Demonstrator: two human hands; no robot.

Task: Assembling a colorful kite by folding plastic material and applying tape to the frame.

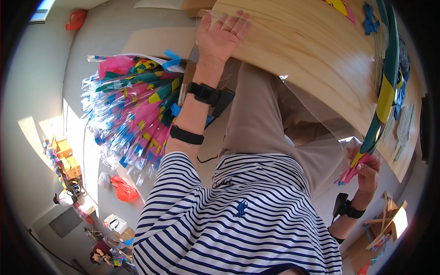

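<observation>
My left hand (220, 39) lies palm up at the near edge of the wooden table, fingers stretched out. Clear plastic film (316, 112), apparently a long sleeve, runs from around its fingers along the table edge and over my lap. Whether the fingers are inside the film, I cannot tell. My right hand (368, 172) is closed around the pink lower end of a long, narrow folded bundle of green, yellow and pink fabric (385, 103). The bundle rises from that hand past the table's right side. Some clear film hangs beside the right hand.
To my left, a cardboard box (187, 75) holds many similar colourful bundles (137, 101) in clear sleeves. The wooden table (302, 41) carries blue ribbons (370, 19) and thin sticks (380, 59). A red bag (123, 189) lies on the floor. Another person (101, 251) is far off at lower left.
</observation>
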